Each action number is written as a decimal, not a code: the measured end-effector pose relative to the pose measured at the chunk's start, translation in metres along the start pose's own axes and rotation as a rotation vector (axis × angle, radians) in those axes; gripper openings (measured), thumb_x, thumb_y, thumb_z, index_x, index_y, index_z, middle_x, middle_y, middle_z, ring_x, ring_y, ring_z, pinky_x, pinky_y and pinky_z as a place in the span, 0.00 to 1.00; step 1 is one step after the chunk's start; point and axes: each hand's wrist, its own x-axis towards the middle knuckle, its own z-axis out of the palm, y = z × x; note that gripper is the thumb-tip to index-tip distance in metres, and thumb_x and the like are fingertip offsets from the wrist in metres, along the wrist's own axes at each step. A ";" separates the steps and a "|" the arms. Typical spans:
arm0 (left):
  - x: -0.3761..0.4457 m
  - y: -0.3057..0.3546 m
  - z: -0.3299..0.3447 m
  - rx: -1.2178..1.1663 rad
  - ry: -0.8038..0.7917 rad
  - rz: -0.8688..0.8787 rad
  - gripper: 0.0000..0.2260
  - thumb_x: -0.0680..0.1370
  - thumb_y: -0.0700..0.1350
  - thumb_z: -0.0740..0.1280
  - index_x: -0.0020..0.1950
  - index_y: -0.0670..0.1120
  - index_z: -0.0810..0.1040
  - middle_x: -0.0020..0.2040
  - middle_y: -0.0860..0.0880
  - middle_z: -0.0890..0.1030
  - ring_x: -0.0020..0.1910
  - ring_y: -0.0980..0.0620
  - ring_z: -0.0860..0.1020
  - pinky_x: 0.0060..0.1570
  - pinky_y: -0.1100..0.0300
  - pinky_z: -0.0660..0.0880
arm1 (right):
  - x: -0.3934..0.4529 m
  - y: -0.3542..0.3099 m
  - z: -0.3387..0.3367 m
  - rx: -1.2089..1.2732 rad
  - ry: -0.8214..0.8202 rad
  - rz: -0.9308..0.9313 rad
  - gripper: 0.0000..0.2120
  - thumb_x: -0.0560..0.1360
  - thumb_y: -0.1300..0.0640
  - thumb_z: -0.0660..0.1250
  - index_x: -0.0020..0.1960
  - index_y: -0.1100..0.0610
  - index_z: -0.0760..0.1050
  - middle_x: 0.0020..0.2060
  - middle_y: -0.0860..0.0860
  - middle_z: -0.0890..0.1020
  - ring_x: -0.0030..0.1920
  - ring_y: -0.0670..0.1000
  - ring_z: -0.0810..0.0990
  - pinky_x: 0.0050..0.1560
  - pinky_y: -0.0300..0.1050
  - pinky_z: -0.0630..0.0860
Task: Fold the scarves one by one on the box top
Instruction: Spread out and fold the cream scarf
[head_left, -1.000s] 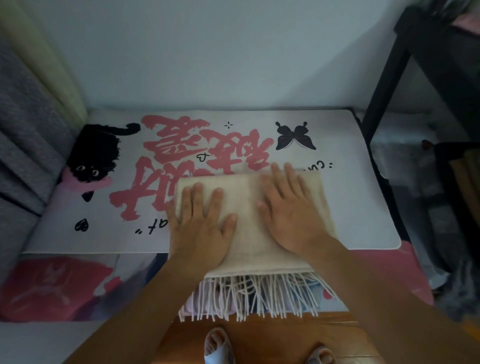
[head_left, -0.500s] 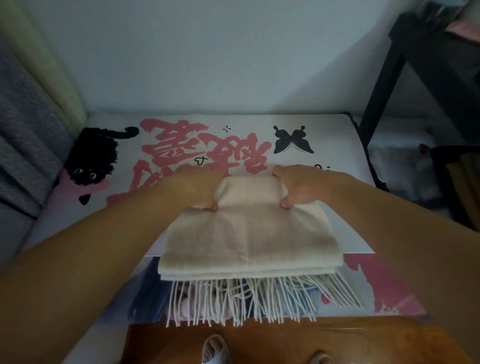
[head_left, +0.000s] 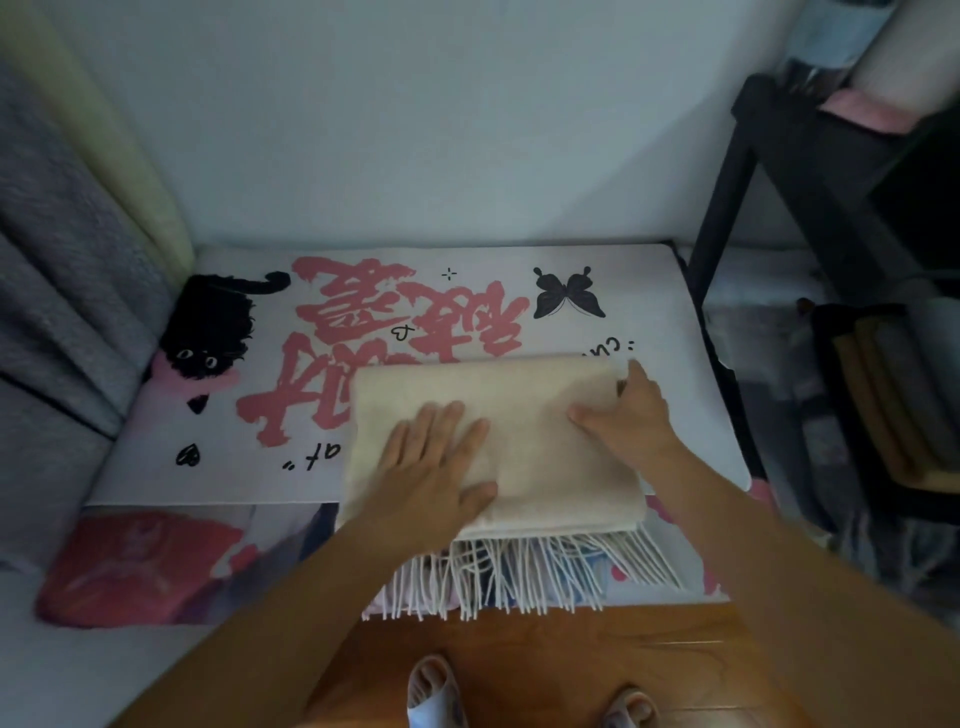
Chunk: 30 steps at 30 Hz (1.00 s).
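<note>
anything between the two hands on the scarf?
Only bare cream scarf in the head view. The left hand lies flat on it, and the right hand grips its right edge.

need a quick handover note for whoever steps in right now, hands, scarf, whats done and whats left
Left hand: open, flat on the cream scarf, pressing it down.
Right hand: thumb on top, fingers wrapped round the scarf's right edge.
Scarf: folded into a thick rectangle on the printed box top, fringe hanging over the near edge.
Done: this scarf is folded several layers thick.
Left: probably smooth it or fold once more. No other scarves clearly in view.
</note>
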 end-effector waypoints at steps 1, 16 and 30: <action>0.001 -0.002 0.005 0.012 -0.005 -0.018 0.32 0.81 0.68 0.42 0.79 0.59 0.29 0.79 0.50 0.27 0.77 0.45 0.27 0.77 0.42 0.35 | -0.008 0.004 0.002 0.113 0.004 0.061 0.52 0.67 0.44 0.77 0.80 0.56 0.51 0.71 0.56 0.70 0.71 0.61 0.69 0.69 0.55 0.69; 0.002 -0.004 -0.036 -0.629 -0.072 -0.105 0.34 0.75 0.67 0.63 0.78 0.63 0.54 0.82 0.53 0.50 0.81 0.48 0.51 0.78 0.46 0.51 | -0.075 -0.058 0.004 0.701 -0.689 0.096 0.30 0.72 0.67 0.73 0.70 0.55 0.68 0.58 0.60 0.82 0.57 0.61 0.83 0.58 0.61 0.80; -0.004 -0.092 -0.083 -1.263 0.050 -0.602 0.31 0.78 0.64 0.64 0.76 0.50 0.68 0.72 0.49 0.73 0.69 0.44 0.73 0.70 0.43 0.69 | -0.134 -0.162 0.149 -0.056 -0.526 -0.111 0.39 0.79 0.59 0.62 0.81 0.57 0.41 0.59 0.56 0.79 0.48 0.51 0.82 0.47 0.47 0.79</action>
